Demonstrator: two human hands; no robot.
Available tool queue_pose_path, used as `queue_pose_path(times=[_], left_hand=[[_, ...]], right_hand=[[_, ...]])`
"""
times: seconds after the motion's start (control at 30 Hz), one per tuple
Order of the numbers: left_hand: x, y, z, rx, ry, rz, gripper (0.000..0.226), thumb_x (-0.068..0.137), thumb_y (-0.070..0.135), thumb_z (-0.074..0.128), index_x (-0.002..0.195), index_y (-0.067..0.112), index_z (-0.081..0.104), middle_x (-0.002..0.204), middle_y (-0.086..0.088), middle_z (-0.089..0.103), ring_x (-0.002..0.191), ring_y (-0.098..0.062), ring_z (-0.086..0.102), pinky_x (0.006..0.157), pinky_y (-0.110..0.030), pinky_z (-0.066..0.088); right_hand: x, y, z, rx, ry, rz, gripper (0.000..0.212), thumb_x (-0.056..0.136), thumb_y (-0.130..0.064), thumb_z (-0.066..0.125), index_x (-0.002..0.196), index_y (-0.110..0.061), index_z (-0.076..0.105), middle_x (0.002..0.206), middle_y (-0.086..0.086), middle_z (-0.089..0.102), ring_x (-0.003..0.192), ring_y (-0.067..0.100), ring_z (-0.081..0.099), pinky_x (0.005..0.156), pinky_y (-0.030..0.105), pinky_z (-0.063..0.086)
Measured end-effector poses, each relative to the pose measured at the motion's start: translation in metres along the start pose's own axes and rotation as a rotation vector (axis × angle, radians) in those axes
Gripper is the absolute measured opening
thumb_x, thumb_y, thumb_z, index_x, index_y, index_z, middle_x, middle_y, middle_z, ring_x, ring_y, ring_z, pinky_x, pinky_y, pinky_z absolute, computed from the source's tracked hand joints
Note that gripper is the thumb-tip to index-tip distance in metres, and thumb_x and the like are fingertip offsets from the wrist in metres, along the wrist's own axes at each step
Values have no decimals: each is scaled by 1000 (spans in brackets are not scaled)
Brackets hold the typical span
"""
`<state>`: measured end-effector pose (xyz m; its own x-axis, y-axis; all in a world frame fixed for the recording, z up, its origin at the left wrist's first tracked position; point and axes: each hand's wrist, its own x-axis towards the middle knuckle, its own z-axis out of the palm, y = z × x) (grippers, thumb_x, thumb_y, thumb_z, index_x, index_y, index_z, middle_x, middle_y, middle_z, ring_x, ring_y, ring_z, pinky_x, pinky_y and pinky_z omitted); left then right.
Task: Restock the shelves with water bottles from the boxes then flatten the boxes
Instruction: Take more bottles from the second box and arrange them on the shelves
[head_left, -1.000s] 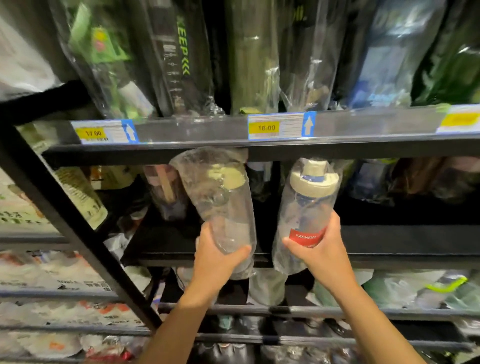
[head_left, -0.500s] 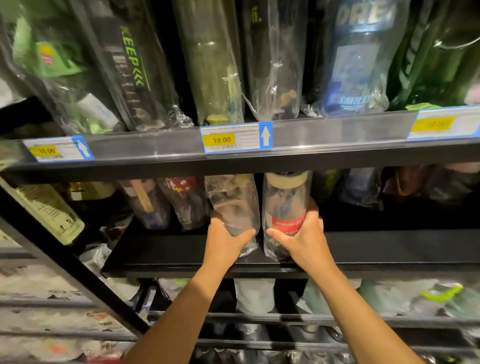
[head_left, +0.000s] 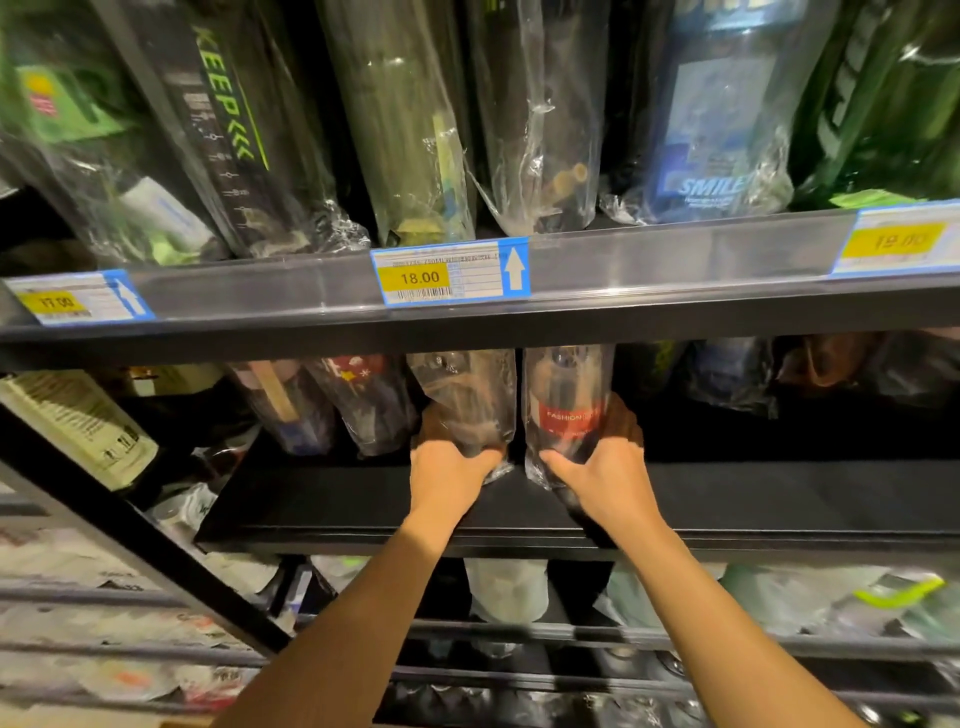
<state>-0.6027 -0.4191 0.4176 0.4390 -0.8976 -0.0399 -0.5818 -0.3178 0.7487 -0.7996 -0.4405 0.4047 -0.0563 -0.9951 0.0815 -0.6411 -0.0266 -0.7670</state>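
Note:
Two plastic-wrapped water bottles stand upright, side by side, on the black middle shelf (head_left: 363, 499). My left hand (head_left: 447, 475) grips the base of the clear bottle (head_left: 465, 402). My right hand (head_left: 605, 467) grips the base of the bottle with the red label (head_left: 563, 410). The tops of both bottles are hidden behind the upper shelf's front rail (head_left: 675, 270). Two more wrapped bottles (head_left: 332, 405) stand just left of them.
The upper shelf carries tall wrapped bottles (head_left: 405, 130) and price tags, one reading 18.00 (head_left: 452, 275). Dark wrapped bottles (head_left: 727, 374) sit at the back right of the middle shelf. A black diagonal frame bar (head_left: 130, 525) crosses the lower left. Lower shelves hold more wrapped goods.
Both hands have pushed the two bottles from in front of the shelf back under the upper rail and set them down deeper on the middle shelf.

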Motion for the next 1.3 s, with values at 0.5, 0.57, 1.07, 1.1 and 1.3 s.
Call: queue_pose_path(times=[0.5, 0.57, 1.07, 1.1, 1.3], left_hand=[[21, 21, -1, -88, 31, 76, 93, 75, 40, 88, 151, 16, 40, 144, -12, 56, 133, -35, 54, 110, -46, 47], [14, 18, -6, -61, -37, 45, 88, 79, 41, 86, 150, 15, 43, 144, -13, 55, 132, -35, 54, 109, -45, 48], [-110, -111, -113, 520, -102, 335, 68, 90, 43, 71, 146, 9, 53, 147, -8, 55, 130, -32, 52, 106, -45, 47], [-119, -124, -117, 574, -107, 323, 66, 89, 44, 71, 143, 9, 54, 145, -9, 56, 130, -33, 53, 106, -47, 47], [-151, -225, -120, 761, -303, 199, 58, 100, 46, 56, 147, 17, 41, 151, -7, 47, 140, -32, 42, 114, -47, 37]], right_hand=[[16, -20, -1, 67, 137, -16, 112, 70, -40, 92, 157, -12, 29, 143, 15, 44, 133, 35, 40, 107, 50, 45], [11, -22, -5, 17, 120, 5, 110, 73, -42, 90, 158, -10, 26, 145, 17, 42, 134, 37, 38, 107, 51, 43], [-163, -74, 46, -829, -140, -69, 74, 98, -61, 47, 153, -13, 32, 162, 15, 31, 139, 38, 37, 110, 47, 37], [-178, -76, 56, -853, -171, -84, 74, 98, -61, 46, 152, -13, 33, 161, 15, 31, 138, 38, 38, 109, 47, 37], [-252, -64, 126, -926, -368, -119, 71, 97, -62, 44, 148, -13, 38, 152, 13, 41, 132, 36, 44, 106, 48, 38]])
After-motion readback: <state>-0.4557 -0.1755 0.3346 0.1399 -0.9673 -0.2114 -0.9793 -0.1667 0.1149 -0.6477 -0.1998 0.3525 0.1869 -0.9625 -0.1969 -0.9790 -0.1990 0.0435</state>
